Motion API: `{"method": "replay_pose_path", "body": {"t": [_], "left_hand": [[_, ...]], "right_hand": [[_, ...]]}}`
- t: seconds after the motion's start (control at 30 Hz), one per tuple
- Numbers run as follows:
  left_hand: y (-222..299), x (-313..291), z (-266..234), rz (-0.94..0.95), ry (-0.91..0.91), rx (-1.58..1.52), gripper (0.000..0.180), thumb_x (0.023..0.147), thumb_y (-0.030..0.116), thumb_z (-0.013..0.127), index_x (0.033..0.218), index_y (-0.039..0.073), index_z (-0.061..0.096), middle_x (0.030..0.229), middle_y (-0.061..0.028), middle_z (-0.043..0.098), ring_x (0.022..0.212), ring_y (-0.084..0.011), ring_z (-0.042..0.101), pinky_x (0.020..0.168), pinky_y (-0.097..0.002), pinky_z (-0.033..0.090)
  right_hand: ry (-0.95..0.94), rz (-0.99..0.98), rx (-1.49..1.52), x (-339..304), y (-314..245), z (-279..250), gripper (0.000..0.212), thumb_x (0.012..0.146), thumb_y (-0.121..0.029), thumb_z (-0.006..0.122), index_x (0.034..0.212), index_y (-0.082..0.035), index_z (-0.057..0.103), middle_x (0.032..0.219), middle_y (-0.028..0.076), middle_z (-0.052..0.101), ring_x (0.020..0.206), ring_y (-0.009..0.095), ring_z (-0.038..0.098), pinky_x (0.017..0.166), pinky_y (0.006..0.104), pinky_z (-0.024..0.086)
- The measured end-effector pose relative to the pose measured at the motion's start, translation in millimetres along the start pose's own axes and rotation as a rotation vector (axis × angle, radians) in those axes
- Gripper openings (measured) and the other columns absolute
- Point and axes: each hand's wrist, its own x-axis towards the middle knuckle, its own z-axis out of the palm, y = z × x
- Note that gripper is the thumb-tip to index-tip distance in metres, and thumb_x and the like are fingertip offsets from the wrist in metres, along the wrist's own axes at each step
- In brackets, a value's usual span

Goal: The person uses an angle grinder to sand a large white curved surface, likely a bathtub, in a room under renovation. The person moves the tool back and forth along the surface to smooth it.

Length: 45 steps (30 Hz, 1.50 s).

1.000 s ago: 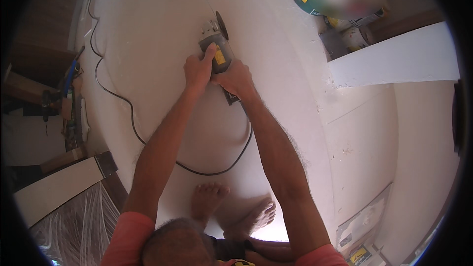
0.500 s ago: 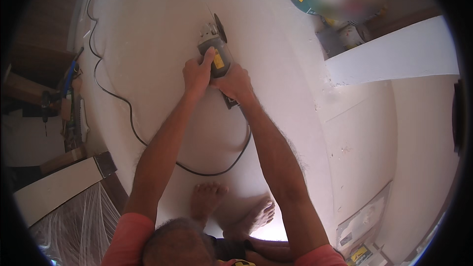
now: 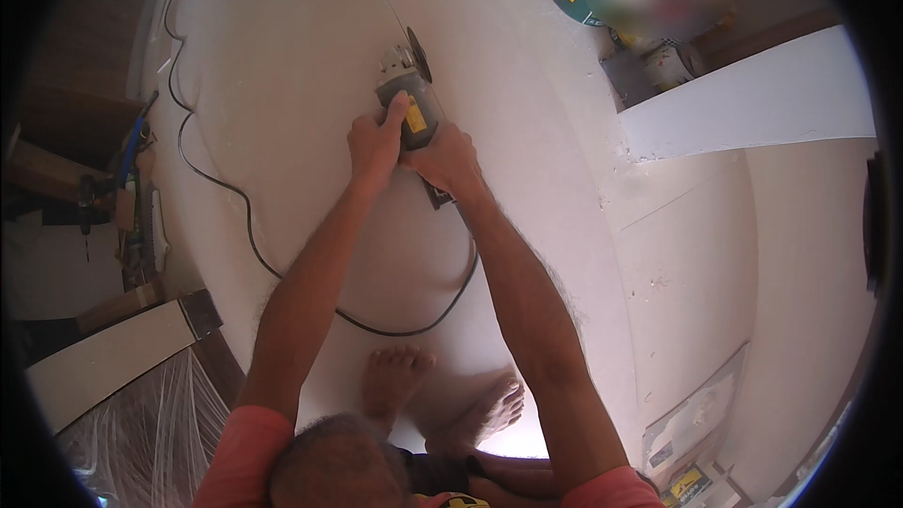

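Both hands are closed on the angle grinder (image 3: 406, 99) lying on the white board (image 3: 282, 85): left hand (image 3: 374, 143) at its body, right hand (image 3: 450, 162) on the rear handle, disc (image 3: 419, 41) pointing away, long axis running straight ahead.

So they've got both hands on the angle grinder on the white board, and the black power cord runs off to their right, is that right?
Not quite. Both hands, left hand and right hand, do hold the angle grinder on the white board, but the head view shows the black power cord looping off to the person's left.
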Motion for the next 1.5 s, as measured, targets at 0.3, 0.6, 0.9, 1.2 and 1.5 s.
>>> {"method": "replay_pose_path", "body": {"t": [0.3, 0.6, 0.9, 1.2, 1.5], "left_hand": [[1, 7, -2, -0.030, 0.019, 0.001, 0.077, 0.097, 0.065, 0.070, 0.107, -0.011, 0.081, 0.097, -0.0284, 0.079, 0.095, -0.0350, 0.079, 0.088, -0.0477, 0.059], [-2, 0, -2, -0.024, -0.006, 0.025, 0.077, 0.098, 0.064, 0.069, 0.109, -0.011, 0.081, 0.098, -0.0287, 0.080, 0.096, -0.0363, 0.079, 0.089, -0.0471, 0.059], [0, -10, -2, -0.004, 0.013, 0.054, 0.078, 0.098, 0.064, 0.070, 0.107, -0.012, 0.080, 0.095, -0.0287, 0.079, 0.093, -0.0357, 0.079, 0.087, -0.0478, 0.059], [-2, -4, 0, 0.006, 0.032, 0.005, 0.077, 0.098, 0.064, 0.070, 0.103, -0.012, 0.080, 0.092, -0.0279, 0.078, 0.087, -0.0345, 0.078, 0.082, -0.0488, 0.058], [0, -7, -1, -0.023, -0.008, 0.031, 0.076, 0.099, 0.064, 0.069, 0.107, -0.010, 0.081, 0.094, -0.0256, 0.079, 0.090, -0.0325, 0.078, 0.083, -0.0467, 0.059]], "right_hand": [[-0.017, 0.005, 0.006, 2, -8, -1, 0.056, 0.068, -0.034, 0.089, 0.108, 0.004, 0.076, 0.097, 0.020, 0.080, 0.093, 0.035, 0.080, 0.084, 0.0449, 0.062], [0.015, -0.007, 0.011, -1, 4, 4, 0.064, 0.065, -0.041, 0.093, 0.109, 0.002, 0.077, 0.100, 0.018, 0.081, 0.094, 0.034, 0.079, 0.086, 0.0434, 0.061], [-0.008, -0.020, 0.000, -12, 0, -1, 0.058, 0.070, -0.033, 0.088, 0.114, 0.002, 0.072, 0.095, 0.019, 0.080, 0.088, 0.034, 0.080, 0.080, 0.0450, 0.063], [-0.019, 0.006, 0.004, -7, -4, -2, 0.060, 0.064, -0.040, 0.091, 0.103, 0.004, 0.078, 0.096, 0.019, 0.081, 0.092, 0.033, 0.079, 0.083, 0.0429, 0.061], [-0.032, 0.024, 0.011, -12, -4, -5, 0.062, 0.065, -0.041, 0.092, 0.107, 0.003, 0.077, 0.098, 0.019, 0.081, 0.094, 0.034, 0.079, 0.086, 0.0434, 0.061]]}}
